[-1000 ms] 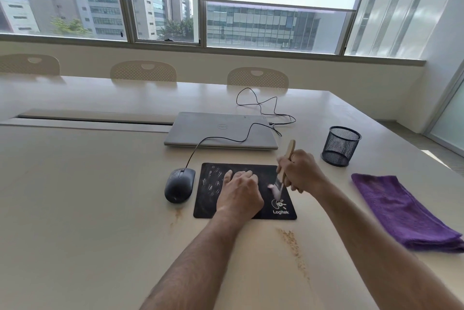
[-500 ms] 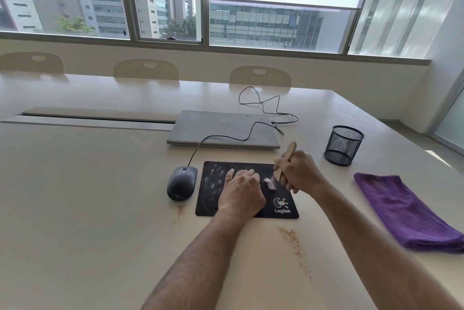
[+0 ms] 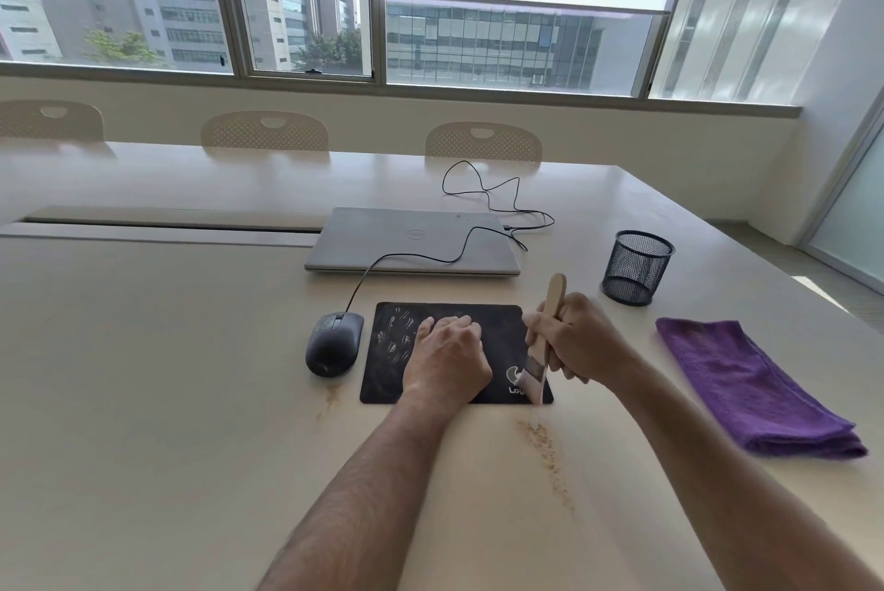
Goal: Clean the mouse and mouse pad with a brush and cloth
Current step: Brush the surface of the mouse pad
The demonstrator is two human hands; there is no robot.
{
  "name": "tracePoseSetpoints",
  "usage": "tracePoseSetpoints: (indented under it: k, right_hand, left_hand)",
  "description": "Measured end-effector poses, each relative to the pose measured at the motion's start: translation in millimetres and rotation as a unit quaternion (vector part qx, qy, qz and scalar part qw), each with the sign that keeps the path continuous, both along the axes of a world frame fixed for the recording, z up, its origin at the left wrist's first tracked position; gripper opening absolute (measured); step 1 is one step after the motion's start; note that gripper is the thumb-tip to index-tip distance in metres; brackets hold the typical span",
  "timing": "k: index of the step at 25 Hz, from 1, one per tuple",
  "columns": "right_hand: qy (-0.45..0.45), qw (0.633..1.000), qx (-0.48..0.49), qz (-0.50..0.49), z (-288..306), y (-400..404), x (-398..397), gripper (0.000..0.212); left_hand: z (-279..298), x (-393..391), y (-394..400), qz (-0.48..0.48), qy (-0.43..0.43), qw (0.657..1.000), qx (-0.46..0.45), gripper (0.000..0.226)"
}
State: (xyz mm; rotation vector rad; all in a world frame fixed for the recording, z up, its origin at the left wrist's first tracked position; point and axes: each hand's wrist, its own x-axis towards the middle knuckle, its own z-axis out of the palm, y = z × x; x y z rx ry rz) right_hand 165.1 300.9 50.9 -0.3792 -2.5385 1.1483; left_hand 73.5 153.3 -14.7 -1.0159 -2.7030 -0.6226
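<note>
While the left hand presses the smudged mouse pad flat, the right hand grips the brush.

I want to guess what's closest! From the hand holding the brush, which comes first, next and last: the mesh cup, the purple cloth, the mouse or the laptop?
From the right hand, in the head view:
1. Black mesh cup, just beyond it, slightly right.
2. Purple cloth, to its right. These first two are nearly too close to call.
3. Closed laptop, beyond it, to the left.
4. Mouse, farthest, left of the mouse pad.
</note>
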Motion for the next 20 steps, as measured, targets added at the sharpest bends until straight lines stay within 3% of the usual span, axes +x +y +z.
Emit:
tracePoseSetpoints:
  k: [3,7,11,14,16,20]
  right_hand:
    - [0.077,0.996,0.021,-0.040,-7.4,-0.2,6.8,0.032]
    - [0.013,1.000,0.016,-0.019,-8.7,7.2,12.1,0.035]
    - [0.060,0.997,-0.002,-0.043,-9.0,10.9,15.3,0.031]
    - [-0.002,1.000,0.003,-0.001,-8.7,10.1,18.9,0.034]
    - [-0.021,0.999,-0.028,0.019,-1.0,13.4,21.7,0.035]
    - [0.067,0.990,-0.120,-0.015,13.1,29.7,24.1,0.032]
  left_hand:
    - [0.2,0.0,-0.2,-0.002,0.004,1.000,0.000,0.021]
    - [0.6,0.6,0.5,0.001,0.009,1.000,-0.002,0.021]
    - [1.1,1.1,0.6,0.001,0.006,1.000,-0.004,0.022]
    - [1.6,1.6,0.1,0.002,0.007,1.000,-0.004,0.022]
    - [0.5,1.3,0.0,0.004,0.007,1.000,-0.005,0.021]
    - [2.8,-0.2,1.4,0.013,0.001,1.000,-0.013,0.019]
